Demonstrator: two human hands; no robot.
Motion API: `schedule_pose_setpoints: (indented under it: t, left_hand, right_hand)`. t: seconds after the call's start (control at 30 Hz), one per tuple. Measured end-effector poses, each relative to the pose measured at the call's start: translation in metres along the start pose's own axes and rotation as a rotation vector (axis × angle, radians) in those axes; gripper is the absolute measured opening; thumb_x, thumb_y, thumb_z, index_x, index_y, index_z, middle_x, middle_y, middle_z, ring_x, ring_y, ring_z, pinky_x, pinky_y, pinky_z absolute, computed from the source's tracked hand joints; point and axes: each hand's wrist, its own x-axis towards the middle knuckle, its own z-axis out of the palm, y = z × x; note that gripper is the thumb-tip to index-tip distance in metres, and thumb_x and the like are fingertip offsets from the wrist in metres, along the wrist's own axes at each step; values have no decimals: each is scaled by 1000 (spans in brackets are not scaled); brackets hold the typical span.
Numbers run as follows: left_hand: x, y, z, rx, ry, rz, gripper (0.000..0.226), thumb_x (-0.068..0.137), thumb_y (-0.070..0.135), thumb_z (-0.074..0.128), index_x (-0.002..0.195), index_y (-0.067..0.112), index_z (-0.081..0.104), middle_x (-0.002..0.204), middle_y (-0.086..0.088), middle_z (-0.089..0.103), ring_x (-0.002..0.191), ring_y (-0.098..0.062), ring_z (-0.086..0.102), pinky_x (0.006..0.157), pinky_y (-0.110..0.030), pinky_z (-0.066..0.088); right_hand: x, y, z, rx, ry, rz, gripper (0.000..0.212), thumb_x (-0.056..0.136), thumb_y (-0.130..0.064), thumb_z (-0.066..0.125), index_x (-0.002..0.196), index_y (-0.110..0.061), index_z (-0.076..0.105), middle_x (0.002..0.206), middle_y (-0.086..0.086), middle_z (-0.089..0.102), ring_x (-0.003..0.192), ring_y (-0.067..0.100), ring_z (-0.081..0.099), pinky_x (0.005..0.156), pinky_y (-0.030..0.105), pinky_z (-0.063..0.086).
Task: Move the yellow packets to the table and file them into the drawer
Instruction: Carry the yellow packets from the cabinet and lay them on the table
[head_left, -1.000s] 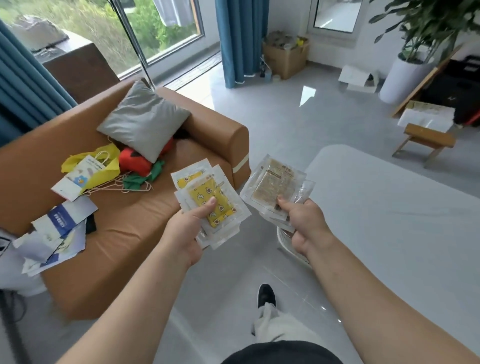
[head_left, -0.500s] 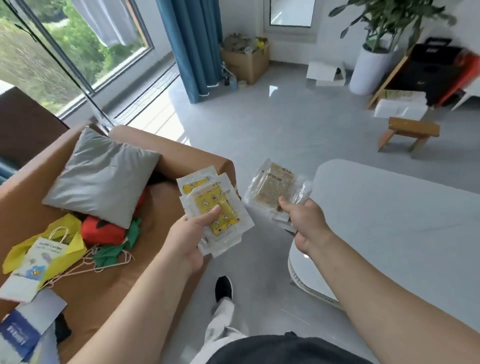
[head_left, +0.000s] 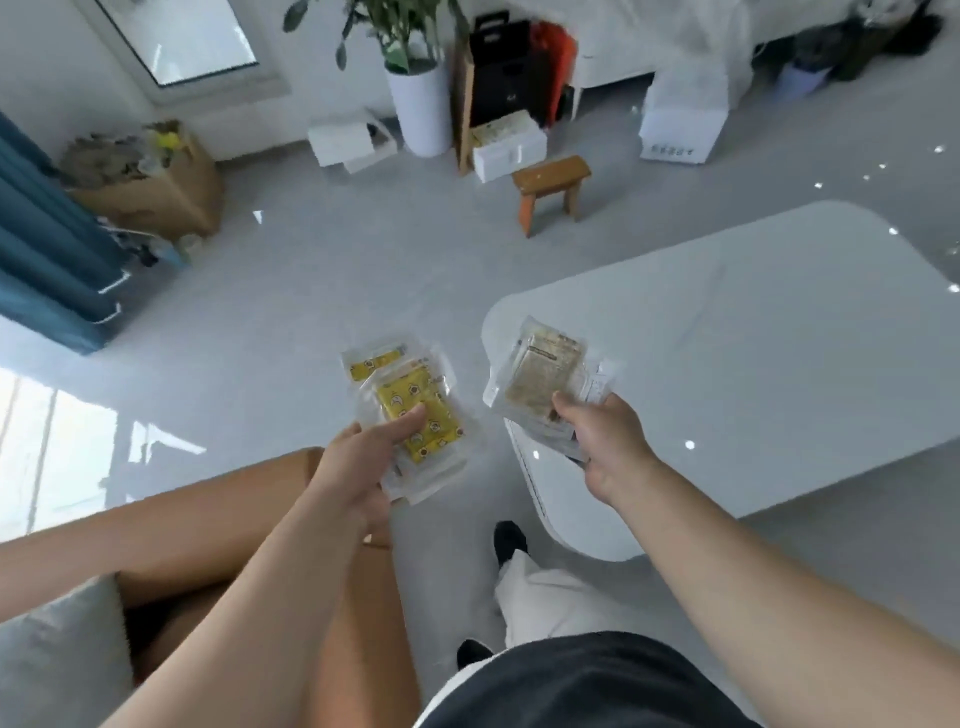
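A small wooden stool (head_left: 550, 179) stands on the grey floor (head_left: 322, 280) at upper centre. Behind it a white box (head_left: 509, 148) sits beside a plant's white pot (head_left: 421, 111). A full cardboard box (head_left: 156, 192) and a blue curtain (head_left: 47, 249) fill the left. A tan sofa (head_left: 197, 519) with a grey cushion (head_left: 57, 660) is at lower left.

Gripped in left hand (head_left: 358, 467): fanned stack of yellow packets (head_left: 415, 415), thumb pressed on top, over grey floor (head_left: 311, 291) just beside brown sofa arm (head_left: 208, 509). Pinched in right hand (head_left: 602, 441): second stack of clear packets (head_left: 540, 374), pale backs up, above near corner of white table (head_left: 753, 338). Beyond: wooden stool (head_left: 550, 176), white plant pot (head_left: 421, 109).
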Motion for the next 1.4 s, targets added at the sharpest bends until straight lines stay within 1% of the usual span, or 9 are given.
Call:
schedule_pose_setpoints:
  t: [0.1, 0.27, 0.47, 0.67, 0.9, 1.0, 1.1, 1.23, 1.4]
  left_hand:
    - [64, 12, 26, 141, -38, -52, 88, 40, 32, 104, 119, 14, 70, 115, -8, 75, 111, -32, 69, 99, -56, 50]
    - [157, 30, 84, 306, -39, -165, 71, 48, 25, 102, 111, 11, 74, 105, -9, 77, 98, -33, 74, 94, -56, 55]
    - [255, 55, 140, 520, 22, -227, 34, 73, 16, 90, 103, 12, 73, 93, -7, 79, 87, -30, 76, 86, -52, 59]
    - [391, 29, 188, 796, -27, -350, 29, 73, 9, 89, 97, 13, 73, 93, -3, 78, 83, -24, 76, 82, -43, 62]
    - [481, -9, 210, 918, 11, -373, 26, 73, 17, 90, 88, 19, 70, 85, 1, 73, 77, -20, 72, 73, -36, 59]
    - [539, -37, 220, 1003, 2, -401, 27, 71, 20, 91, 84, 21, 67, 89, 0, 74, 85, -23, 72, 81, -40, 60]
    - [577, -54, 227, 1058, -18, -384, 29, 69, 23, 93, 83, 22, 67, 92, -1, 74, 89, -24, 72, 87, -42, 60]
    - [608, -76, 237, 1231, -159, -228, 31, 72, 32, 89, 94, 19, 71, 93, 0, 74, 90, -22, 72, 80, -38, 61]
    - [611, -81, 248, 1652, -269, 10, 80, 69, 54, 85, 123, 13, 43, 114, -3, 57, 97, -25, 56, 71, -37, 46]
  right_hand:
    - [40, -5, -9, 19, 122, 13, 14, 93, -19, 71, 107, -17, 68, 107, 5, 74, 98, 24, 70, 92, 42, 57]
    - [132, -9, -18, 104, 261, 110, 17, 91, -22, 70, 107, -19, 68, 108, 4, 72, 101, 26, 69, 94, 43, 57]
    - [226, -34, -13, 103, 388, 211, 11, 92, -21, 70, 96, -16, 61, 93, 3, 64, 75, 17, 58, 74, 34, 50]
    - [327, -13, -10, -43, 546, 305, 11, 93, -21, 67, 98, -11, 65, 89, 3, 67, 76, 17, 62, 65, 27, 49]
    - [381, 13, -2, -32, 572, 316, 20, 97, -26, 64, 108, -9, 63, 89, -3, 64, 72, 7, 57, 56, 21, 41]
    - [421, 37, 0, 19, 621, 380, 22, 97, -28, 66, 109, -11, 61, 92, -4, 61, 74, 5, 55, 56, 20, 41]
    - [448, 47, 4, 96, 630, 407, 19, 97, -28, 68, 108, -15, 59, 95, -6, 63, 76, 2, 56, 57, 17, 40]
    - [480, 53, 6, 156, 650, 398, 19, 96, -23, 69, 113, -17, 62, 98, -10, 67, 83, 1, 62, 62, 16, 44]
    - [513, 53, 11, 314, 645, 425, 12, 92, -26, 75, 96, -25, 63, 102, -6, 72, 96, 15, 69, 93, 37, 57]
